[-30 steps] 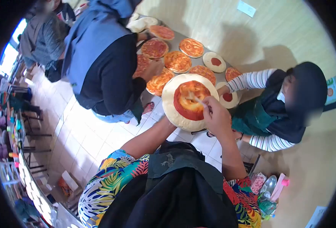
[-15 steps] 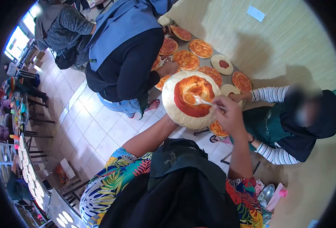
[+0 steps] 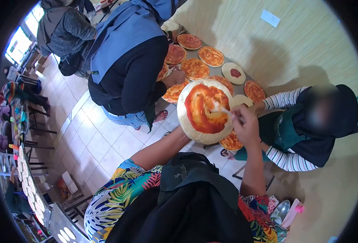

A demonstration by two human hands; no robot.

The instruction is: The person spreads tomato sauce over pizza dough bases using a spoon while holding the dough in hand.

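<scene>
A round pizza base [image 3: 184, 109] is held up in front of me, tilted toward my view. My left hand [image 3: 184, 134] supports it from below, its fingers hidden under the dough. Red-orange sauce [image 3: 201, 115] covers the middle in uneven swirls, leaving a pale rim bare. My right hand [image 3: 247, 126] is closed in a pinch on a spoon [image 3: 224, 110], whose bowl rests in the sauce right of centre and is blurred.
Behind the base, a table [image 3: 240, 91] carries several sauced pizza bases [image 3: 195, 69] and one with just a central red blob [image 3: 235, 73]. A person in blue and black [image 3: 134, 60] stands at left; another in striped sleeves [image 3: 294, 133] is close at right.
The spoon has swept through the sauce, which now spreads wider and more evenly toward the rim. The base has shifted slightly right and down in view.
</scene>
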